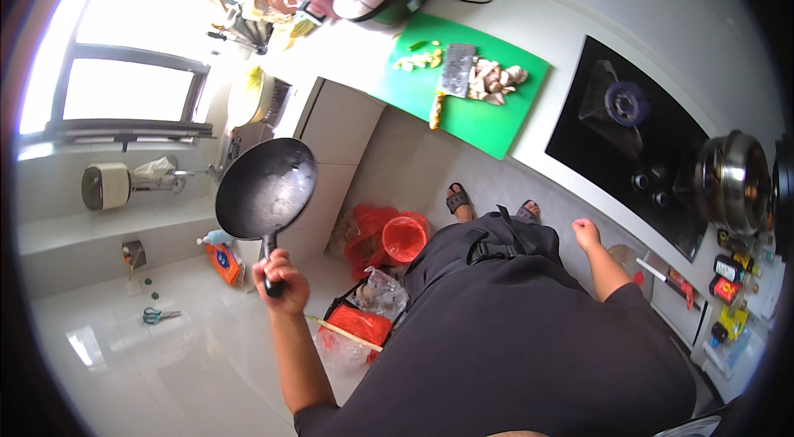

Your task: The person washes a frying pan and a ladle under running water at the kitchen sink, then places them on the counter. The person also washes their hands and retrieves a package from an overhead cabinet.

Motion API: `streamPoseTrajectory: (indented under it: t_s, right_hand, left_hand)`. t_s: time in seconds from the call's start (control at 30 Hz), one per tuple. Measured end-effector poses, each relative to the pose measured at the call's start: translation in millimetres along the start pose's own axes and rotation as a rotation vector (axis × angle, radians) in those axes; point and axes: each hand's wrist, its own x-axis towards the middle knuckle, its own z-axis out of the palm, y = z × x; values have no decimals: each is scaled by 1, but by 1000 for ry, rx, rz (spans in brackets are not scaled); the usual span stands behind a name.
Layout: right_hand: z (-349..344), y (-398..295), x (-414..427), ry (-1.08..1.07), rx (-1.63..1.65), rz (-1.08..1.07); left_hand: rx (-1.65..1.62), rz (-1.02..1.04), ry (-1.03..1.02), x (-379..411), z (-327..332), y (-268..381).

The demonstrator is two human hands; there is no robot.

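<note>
My left hand [282, 282] is closed around the dark handle of a black wok [267, 192], raised well out to my left. The wok is tilted so that its inside shows, with a pale, shiny sheen on it. My right hand [586, 233] hangs by my right side with its fingers curled in, and nothing shows in it. It is closest to the front edge of the counter by the black glass gas hob [611, 133].
A green cutting board [477, 127] bears a cleaver [458, 68], chopped meat [493, 82] and pale green pieces [419, 60]. A lidded steel pot [732, 183] sits at the hob's right end. A red-lined bin [405, 237] and bags [360, 325] stand on the floor.
</note>
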Motion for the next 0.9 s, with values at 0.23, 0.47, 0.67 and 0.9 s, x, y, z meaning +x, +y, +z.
streamPoseTrajectory:
  t_s: [0.23, 0.47, 0.67, 0.9]
  right_hand:
    - [-42, 15, -18, -2, -5, 7]
    - [-49, 79, -43, 57, 74, 47]
    - [-44, 143, -86, 208, 272, 79]
    - [-34, 150, -156, 148, 95, 172]
  left_hand:
    - [31, -404, 26, -15, 25, -167]
    - [-59, -972, -3, 81, 27, -281]
    - [139, -1154, -60, 219, -15, -428]
    - [262, -1234, -105, 307, -84, -526]
